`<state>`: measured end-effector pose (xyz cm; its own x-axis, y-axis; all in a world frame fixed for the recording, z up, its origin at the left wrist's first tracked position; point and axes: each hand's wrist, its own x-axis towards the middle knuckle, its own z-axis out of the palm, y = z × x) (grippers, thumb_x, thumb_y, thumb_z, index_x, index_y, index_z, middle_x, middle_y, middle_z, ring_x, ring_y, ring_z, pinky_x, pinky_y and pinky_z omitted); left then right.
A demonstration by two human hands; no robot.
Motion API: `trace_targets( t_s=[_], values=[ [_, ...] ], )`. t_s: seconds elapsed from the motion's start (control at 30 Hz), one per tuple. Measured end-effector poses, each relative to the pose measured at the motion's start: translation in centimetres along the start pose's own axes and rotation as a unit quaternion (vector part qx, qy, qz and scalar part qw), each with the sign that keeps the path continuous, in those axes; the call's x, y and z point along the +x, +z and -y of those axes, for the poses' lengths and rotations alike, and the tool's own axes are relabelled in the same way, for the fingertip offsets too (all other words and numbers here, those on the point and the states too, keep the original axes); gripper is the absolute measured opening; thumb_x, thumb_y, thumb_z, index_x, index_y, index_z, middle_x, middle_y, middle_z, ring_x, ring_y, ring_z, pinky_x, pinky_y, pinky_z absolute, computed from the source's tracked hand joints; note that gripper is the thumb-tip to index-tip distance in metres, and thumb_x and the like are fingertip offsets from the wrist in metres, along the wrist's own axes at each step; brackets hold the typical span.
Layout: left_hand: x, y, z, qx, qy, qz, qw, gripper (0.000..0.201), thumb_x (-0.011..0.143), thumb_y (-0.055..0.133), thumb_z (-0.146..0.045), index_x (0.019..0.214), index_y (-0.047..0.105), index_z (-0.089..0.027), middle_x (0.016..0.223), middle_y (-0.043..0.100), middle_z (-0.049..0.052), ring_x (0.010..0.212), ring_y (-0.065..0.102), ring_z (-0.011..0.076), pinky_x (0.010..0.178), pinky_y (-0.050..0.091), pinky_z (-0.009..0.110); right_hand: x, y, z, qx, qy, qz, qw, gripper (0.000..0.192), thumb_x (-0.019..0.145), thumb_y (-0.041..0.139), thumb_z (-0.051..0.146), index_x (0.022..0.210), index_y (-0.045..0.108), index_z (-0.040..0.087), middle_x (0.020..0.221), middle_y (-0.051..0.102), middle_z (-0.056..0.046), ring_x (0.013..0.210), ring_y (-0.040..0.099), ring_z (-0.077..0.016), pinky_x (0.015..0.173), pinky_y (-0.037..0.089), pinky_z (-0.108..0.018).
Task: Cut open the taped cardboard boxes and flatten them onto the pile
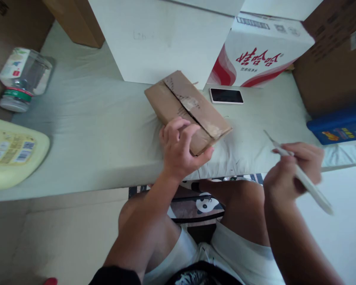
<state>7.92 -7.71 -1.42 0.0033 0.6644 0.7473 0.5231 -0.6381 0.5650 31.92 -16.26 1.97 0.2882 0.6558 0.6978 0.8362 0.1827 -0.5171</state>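
Observation:
A brown cardboard box [166, 101] lies at an angle near the front of the cloth-covered surface, a dark slit running lengthwise along its top between the flaps. My left hand [179, 148] is closed around its near end, thumb at the lower corner and fingers curled over the top and side. Off to the right, my right hand [296, 166] grips a white craft knife [311, 188]. The knife's thin blade points up and left, in the air apart from the box.
Behind the box stand a large white box [166, 43] and a red-and-white carton [259, 59]. A phone [226, 95] lies right of the box. At left are a clear plastic bottle [26, 79] and a pale yellow jug [14, 154]. A blue package [341, 124] sits at far right.

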Motion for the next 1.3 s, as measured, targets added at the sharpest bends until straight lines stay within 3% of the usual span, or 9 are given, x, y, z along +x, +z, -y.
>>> trace_targets(
  t_s=[0.07,0.2,0.3,0.5,0.63,0.77,0.87,1.1,1.3],
  values=[
    [0.2,-1.0,1.0,-0.013,-0.020,-0.003,1.000,0.059,0.074,0.078,-0.045,0.124,0.054,-0.025,0.127,0.054,0.013,0.125,0.055,0.0334,0.113,0.040,0.054,-0.2,1.6,-2.3,-0.073,-0.047,0.028,0.996,0.017,0.095,0.055,0.030,0.100,0.069,0.024,0.101,0.068,-0.010,0.102,0.066,-0.0302,0.090,0.055,-0.052],
    [0.2,-3.0,4.0,-0.051,-0.132,0.001,0.990,0.071,0.074,0.081,-0.048,0.131,0.043,-0.029,0.139,0.047,0.012,0.139,0.045,0.0336,0.113,0.045,0.053,-1.2,5.1,-5.9,-0.121,-0.027,0.293,0.948,0.041,0.083,0.050,0.018,0.118,0.069,0.020,0.093,0.069,-0.011,0.089,0.067,-0.0287,0.081,0.055,-0.047],
    [-0.1,-4.1,6.5,-0.091,-0.238,-0.018,0.967,0.071,0.077,0.080,-0.050,0.134,0.040,-0.032,0.147,0.041,0.012,0.144,0.042,0.0320,0.102,0.055,0.047,-2.0,6.4,-6.4,-0.164,-0.002,0.354,0.921,0.049,0.083,0.054,0.029,0.129,0.068,0.021,0.102,0.068,-0.014,0.097,0.066,-0.0344,0.085,0.054,-0.054],
    [-0.4,-4.2,9.0,-0.090,-0.321,-0.010,0.943,0.094,0.062,0.093,-0.047,0.141,0.044,-0.033,0.163,0.032,0.013,0.152,0.035,0.0365,0.109,0.053,0.049,-0.7,8.4,-4.2,-0.030,-0.044,0.347,0.936,0.051,0.087,0.056,0.044,0.131,0.066,0.020,0.123,0.068,-0.018,0.120,0.062,-0.0387,0.107,0.046,-0.063],
    [0.0,-3.7,8.8,-0.149,-0.401,-0.089,0.899,0.093,0.061,0.091,-0.052,0.138,0.044,-0.032,0.163,0.036,0.013,0.152,0.039,0.0341,0.114,0.049,0.048,1.7,13.0,-2.5,0.091,0.034,0.362,0.927,0.060,0.086,0.058,0.042,0.141,0.056,0.018,0.140,0.064,-0.019,0.132,0.059,-0.0364,0.114,0.044,-0.060],
    [0.7,-4.5,8.4,-0.265,-0.490,-0.169,0.813,0.058,0.070,0.082,-0.056,0.112,0.055,-0.025,0.131,0.063,0.010,0.130,0.059,0.0277,0.095,0.055,0.036,2.7,18.2,-1.1,0.196,0.122,0.383,0.895,0.063,0.081,0.063,0.043,0.140,0.055,0.021,0.150,0.060,-0.017,0.139,0.056,-0.0352,0.120,0.041,-0.059],
    [1.2,-5.7,8.2,-0.301,-0.499,-0.179,0.793,0.045,0.071,0.082,-0.051,0.097,0.059,-0.024,0.102,0.067,0.005,0.105,0.067,0.0213,0.078,0.053,0.028,2.3,20.5,-0.1,0.288,0.086,0.354,0.886,0.047,0.082,0.064,0.041,0.126,0.059,0.025,0.151,0.060,-0.013,0.143,0.052,-0.0310,0.124,0.036,-0.055],
    [1.9,-6.2,9.4,-0.368,-0.508,-0.130,0.768,0.040,0.073,0.082,-0.056,0.086,0.059,-0.025,0.090,0.067,0.004,0.099,0.068,0.0211,0.085,0.056,0.032,1.6,22.2,0.7,0.356,0.127,0.268,0.886,0.035,0.090,0.060,0.044,0.120,0.050,0.029,0.131,0.066,-0.009,0.130,0.061,-0.0245,0.113,0.048,-0.049],
    [2.1,-6.0,9.8,-0.388,-0.499,-0.203,0.748,0.031,0.076,0.086,-0.041,0.085,0.060,-0.026,0.091,0.073,0.000,0.090,0.072,0.0170,0.084,0.062,0.029,1.4,21.6,0.6,0.348,0.128,0.295,0.881,0.045,0.090,0.062,0.050,0.128,0.051,0.027,0.141,0.063,-0.012,0.136,0.059,-0.0262,0.113,0.050,-0.051]
  ],
)
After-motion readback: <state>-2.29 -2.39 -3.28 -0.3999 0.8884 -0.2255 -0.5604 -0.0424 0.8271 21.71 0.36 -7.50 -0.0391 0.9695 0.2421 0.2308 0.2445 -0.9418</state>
